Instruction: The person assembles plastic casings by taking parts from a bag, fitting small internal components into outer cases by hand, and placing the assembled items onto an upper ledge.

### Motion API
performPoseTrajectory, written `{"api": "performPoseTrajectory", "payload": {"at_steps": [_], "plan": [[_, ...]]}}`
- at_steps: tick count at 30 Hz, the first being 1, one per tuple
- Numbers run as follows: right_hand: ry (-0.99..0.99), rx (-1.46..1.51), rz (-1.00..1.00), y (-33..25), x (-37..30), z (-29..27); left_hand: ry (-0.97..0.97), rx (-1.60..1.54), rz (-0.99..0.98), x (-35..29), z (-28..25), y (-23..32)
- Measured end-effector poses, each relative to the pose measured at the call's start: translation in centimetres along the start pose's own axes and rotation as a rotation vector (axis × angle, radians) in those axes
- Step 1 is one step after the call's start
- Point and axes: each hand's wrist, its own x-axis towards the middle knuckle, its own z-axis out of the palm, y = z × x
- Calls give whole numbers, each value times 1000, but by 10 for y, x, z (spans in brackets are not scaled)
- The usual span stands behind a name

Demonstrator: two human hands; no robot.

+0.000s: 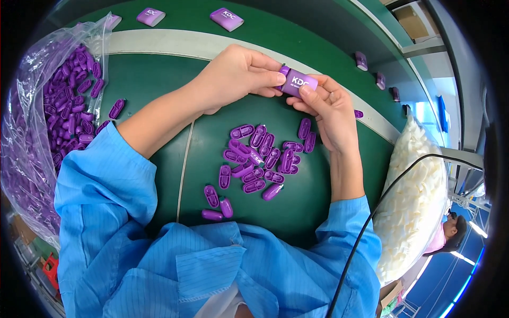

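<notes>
Both hands meet above the far half of the green table. My right hand (335, 114) grips a small flat purple case (297, 85) with white lettering, its thumb on the front face. At the case's left end, the fingers of my left hand (233, 74) pinch a small dark purple cap (284, 73). The cap touches the case's end; whether it is fully seated I cannot tell. Below the hands lies a loose group of purple oval caps (257, 137), most with their hollow sides up. Two closed-side-up caps, one of them this cap (212, 214), lie nearer my body.
A clear bag (101, 58) full of purple caps stands at the left. At the right is a big bag of cream-white pieces (416, 196); a black cable (366, 225) crosses before it. Purple cases (227, 19) sit on the green belt (185, 16) behind the pale rail (159, 42).
</notes>
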Motion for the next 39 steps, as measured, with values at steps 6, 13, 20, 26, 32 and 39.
{"api": "performPoseTrajectory", "payload": {"at_steps": [6, 13, 20, 26, 32, 39], "plan": [[2, -32, -22, -1, -1, 3, 12, -18, 41, 0, 1, -3], [25, -123, -78, 0, -4, 9, 65, 291, 232, -4, 3, -3], [57, -189, -195, 6, -9, 11, 151, 561, 420, -11, 10, -2], [156, -276, -317, 12, -13, 27, 295, 914, 584, -23, 24, -4], [212, -301, -372, 20, -5, 28, 277, 988, 550, -17, 22, -1], [381, -954, -665, 10, 55, -10, 357, 807, 432, 43, -20, 4]]}}
